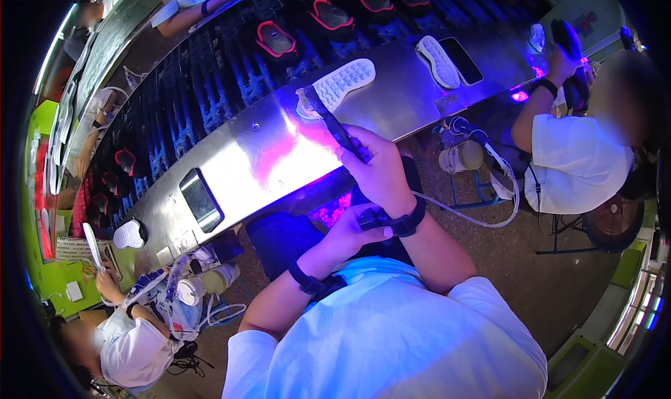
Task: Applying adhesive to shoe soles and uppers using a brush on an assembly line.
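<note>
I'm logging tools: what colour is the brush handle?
The brush handle is black; see the head view.

White glare burns out part of the metal bench before me, fringed pink and violet, and blue-violet light tints my right hand. The slatted conveyor beyond sits dim. Straight edges bow toward a black rim; co-workers' heads are blurred.

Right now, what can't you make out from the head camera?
- Head view: whether the brush touches the white shoe sole; overlap and small tip obscure it.
- Head view: the left hand's exact grip; its fingers overlap the black wrist device.
- Head view: most of the co-worker behind the top forearm; cut off by the upper edge.
</note>
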The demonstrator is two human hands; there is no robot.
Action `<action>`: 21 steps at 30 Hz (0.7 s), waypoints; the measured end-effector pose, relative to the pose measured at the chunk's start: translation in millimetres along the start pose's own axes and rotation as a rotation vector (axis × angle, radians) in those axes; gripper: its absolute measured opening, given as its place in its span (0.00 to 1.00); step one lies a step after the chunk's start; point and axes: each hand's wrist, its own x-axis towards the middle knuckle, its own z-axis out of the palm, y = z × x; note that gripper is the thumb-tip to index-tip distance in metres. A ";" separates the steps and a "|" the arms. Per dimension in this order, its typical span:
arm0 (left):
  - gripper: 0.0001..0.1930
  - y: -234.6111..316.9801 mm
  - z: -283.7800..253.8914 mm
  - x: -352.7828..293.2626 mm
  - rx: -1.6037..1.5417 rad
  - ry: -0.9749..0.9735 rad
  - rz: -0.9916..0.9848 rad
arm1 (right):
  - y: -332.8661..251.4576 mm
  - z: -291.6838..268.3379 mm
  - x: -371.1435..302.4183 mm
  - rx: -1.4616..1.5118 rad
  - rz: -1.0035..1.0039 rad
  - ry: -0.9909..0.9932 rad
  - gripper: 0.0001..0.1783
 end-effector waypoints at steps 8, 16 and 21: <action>0.24 -1.6 -5.1 4.9 0.092 -0.086 -0.045 | 10.9 -0.1 2.4 0.050 -0.009 0.008 0.21; 0.23 4.8 -8.3 6.7 0.196 -0.114 -0.003 | -4.8 -3.4 3.9 0.040 0.008 -0.014 0.20; 0.24 8.8 -4.1 4.3 0.318 -0.121 0.022 | -5.3 -6.0 5.7 0.009 -0.010 0.032 0.21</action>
